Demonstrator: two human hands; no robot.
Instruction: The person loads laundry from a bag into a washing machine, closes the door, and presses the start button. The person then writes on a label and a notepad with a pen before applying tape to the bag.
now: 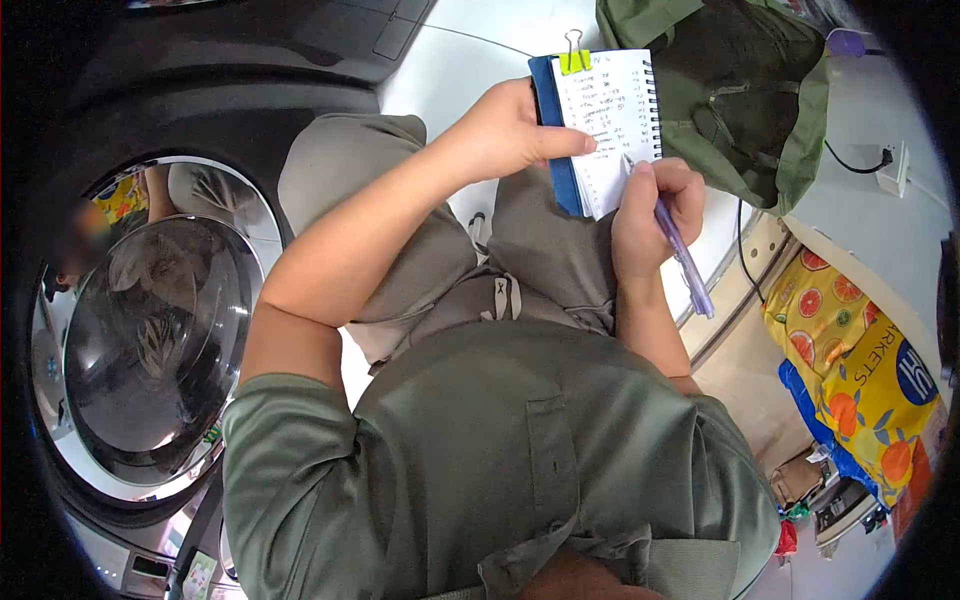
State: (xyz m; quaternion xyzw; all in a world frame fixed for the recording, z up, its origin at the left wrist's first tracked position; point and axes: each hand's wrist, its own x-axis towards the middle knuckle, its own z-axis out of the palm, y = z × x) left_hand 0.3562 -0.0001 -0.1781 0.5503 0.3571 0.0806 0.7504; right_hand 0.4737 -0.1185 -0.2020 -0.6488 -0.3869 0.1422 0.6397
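1. the notebook (610,120) is held open above the person's knees, its page tilted slightly, with handwritten lines and figures filling the upper and middle part; the words are too small to read surely.
2. a yellow binder clip (575,63) grips its top edge near the top-left corner; a spiral binding (656,115) runs down the right edge, and a blue cover (565,190) shows along the left edge.
3. the left hand (510,135) is clamped on the left edge of the notebook, thumb lying across the page, the other fingers mostly hidden.
4. the right hand (655,215) is closed around a purple pen (684,260), thumb and fingers together; the pen's tip is at the lower right part of the page, though whether it touches the paper i cannot tell.
5. grey-brown trousers (390,230) and a dark green shirt (470,430) lie below the hands.
6. just beyond the notebook's right edge is an open green bag (803,145).
7. farther right stands a yellow bag (830,325) printed with citrus fruit.
8. to the left is a dark appliance (290,70) with a round, shiny door (155,345).
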